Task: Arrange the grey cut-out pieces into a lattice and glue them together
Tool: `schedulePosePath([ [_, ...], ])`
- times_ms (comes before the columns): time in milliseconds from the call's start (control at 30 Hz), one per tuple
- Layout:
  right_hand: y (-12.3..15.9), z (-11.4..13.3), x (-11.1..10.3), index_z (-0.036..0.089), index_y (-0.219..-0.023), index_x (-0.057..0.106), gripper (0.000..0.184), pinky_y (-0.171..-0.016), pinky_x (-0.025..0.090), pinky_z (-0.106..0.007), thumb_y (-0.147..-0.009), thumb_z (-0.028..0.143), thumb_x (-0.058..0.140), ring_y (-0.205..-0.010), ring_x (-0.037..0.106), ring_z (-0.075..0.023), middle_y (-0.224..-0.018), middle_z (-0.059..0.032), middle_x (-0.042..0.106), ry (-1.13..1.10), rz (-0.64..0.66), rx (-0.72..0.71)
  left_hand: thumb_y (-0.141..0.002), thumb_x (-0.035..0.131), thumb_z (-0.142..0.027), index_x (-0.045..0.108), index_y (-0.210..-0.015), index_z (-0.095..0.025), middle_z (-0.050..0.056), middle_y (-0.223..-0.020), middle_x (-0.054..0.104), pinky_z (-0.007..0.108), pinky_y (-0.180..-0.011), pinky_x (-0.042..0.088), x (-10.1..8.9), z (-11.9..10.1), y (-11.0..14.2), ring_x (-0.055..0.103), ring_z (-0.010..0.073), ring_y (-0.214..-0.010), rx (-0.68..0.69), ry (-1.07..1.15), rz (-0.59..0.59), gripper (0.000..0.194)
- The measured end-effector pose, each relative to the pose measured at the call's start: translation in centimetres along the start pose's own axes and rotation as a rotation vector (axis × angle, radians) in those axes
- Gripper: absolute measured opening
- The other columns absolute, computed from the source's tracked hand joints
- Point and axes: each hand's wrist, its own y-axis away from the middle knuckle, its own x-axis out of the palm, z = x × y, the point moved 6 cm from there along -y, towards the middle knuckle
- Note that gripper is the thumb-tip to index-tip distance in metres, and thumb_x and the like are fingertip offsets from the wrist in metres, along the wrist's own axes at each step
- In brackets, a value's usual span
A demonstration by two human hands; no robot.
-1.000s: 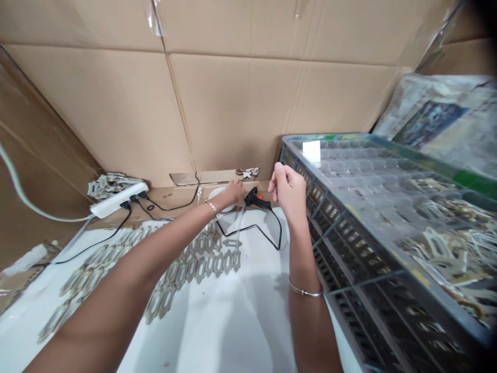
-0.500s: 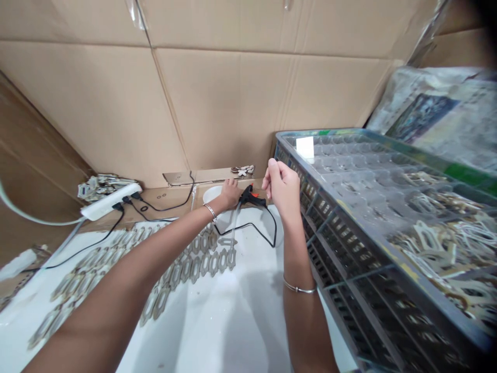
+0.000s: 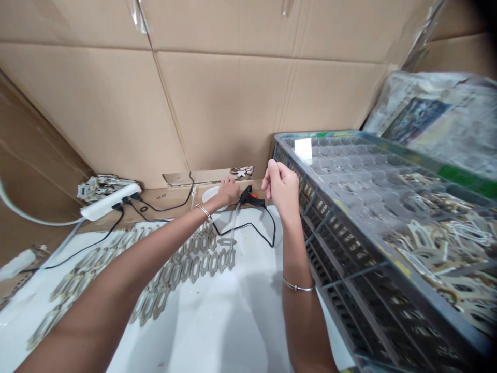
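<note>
My left hand (image 3: pixel 229 191) reaches forward beside a round white dish (image 3: pixel 210 194), its fingers curled downward and the fingertips hidden. Just right of it lies a black glue gun (image 3: pixel 251 197) with an orange trigger, its clear stick pointing toward me over the table. My right hand (image 3: pixel 283 187) is raised near the crate's corner, fingers folded in. Whatever either hand may hold is not visible. Rows of flat, elongated openwork pieces (image 3: pixel 194 267) cover the left of the white tabletop (image 3: pixel 205 321).
A dark plastic crate (image 3: pixel 330 228) on the right carries a clear compartment tray (image 3: pixel 349 181) with many loose openwork pieces. A power strip (image 3: pixel 111 202) with plugged-in cords sits at left. Small flower-shaped pieces (image 3: pixel 243 171) lie by the cardboard wall (image 3: pixel 233 103).
My left hand has drawn slightly to the left, its fingers more bunched. My right hand stays almost still, and the view has shifted a little.
</note>
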Motion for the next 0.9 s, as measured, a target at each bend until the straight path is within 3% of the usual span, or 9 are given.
schedulePosePath([
  [133,0.0,0.0,0.0,0.021,-0.062,0.047,0.044,-0.047,0.038,-0.021,-0.096,0.048,0.041,-0.039,0.044,-0.008,-0.05,0.0031,0.053,-0.005,0.003,0.001,-0.076,0.066,-0.03,0.076,-0.084,-0.014,0.016,-0.103,0.068,0.041,-0.096,0.038,-1.5,1.3,-0.2,0.053,0.0339,-0.109,0.039,0.084,0.042,0.02],
  [233,0.0,0.1,0.1,0.021,-0.062,0.047,0.044,-0.045,0.037,-0.021,-0.096,0.049,0.042,-0.038,0.043,-0.0074,-0.049,0.0035,0.053,-0.021,0.007,0.01,-0.08,0.06,-0.03,0.076,-0.09,-0.015,0.008,-0.09,0.072,0.031,-0.085,0.044,-2.3,2.3,-0.4,0.062,0.0242,-0.091,0.1,0.148,0.097,0.024],
  [367,0.1,0.0,0.3,0.021,-0.063,0.047,0.043,-0.042,0.034,-0.02,-0.095,0.05,0.044,-0.036,0.042,-0.0067,-0.049,0.004,0.053,-0.06,0.013,0.01,-0.087,0.049,-0.031,0.072,-0.1,-0.012,0.006,-0.093,0.073,0.025,-0.074,0.046,-2.4,2.7,-0.3,0.064,0.019,-0.082,0.17,0.158,0.141,0.032],
  [500,0.1,0.0,0.6,0.021,-0.063,0.047,0.044,-0.041,0.034,-0.02,-0.094,0.051,0.045,-0.036,0.042,-0.0066,-0.049,0.0038,0.053,-0.072,0.019,0.002,-0.085,0.053,-0.029,0.072,-0.093,-0.015,0.009,-0.09,0.073,0.034,-0.089,0.043,-1.0,1.7,0.1,0.063,0.0239,-0.092,0.187,0.047,0.127,0.025],
  [667,0.1,0.0,0.6,0.021,-0.063,0.047,0.044,-0.042,0.035,-0.02,-0.094,0.051,0.045,-0.037,0.042,-0.0068,-0.05,0.0034,0.054,-0.07,0.021,-0.001,-0.079,0.061,-0.019,0.072,-0.085,-0.018,0.012,-0.091,0.073,0.053,-0.107,0.024,0.9,-0.4,0.5,0.053,0.0334,-0.114,0.208,-0.142,0.089,0.013],
  [900,0.0,0.0,0.3,0.02,-0.062,0.047,0.045,-0.041,0.034,-0.019,-0.095,0.051,0.044,-0.037,0.042,-0.0068,-0.048,0.0036,0.053,-0.051,0.001,-0.003,-0.081,0.056,-0.013,0.072,-0.091,-0.019,0.009,-0.093,0.074,0.052,-0.111,0.017,2.0,-1.3,1.2,0.052,0.0311,-0.115,0.283,-0.285,0.069,0.019],
])
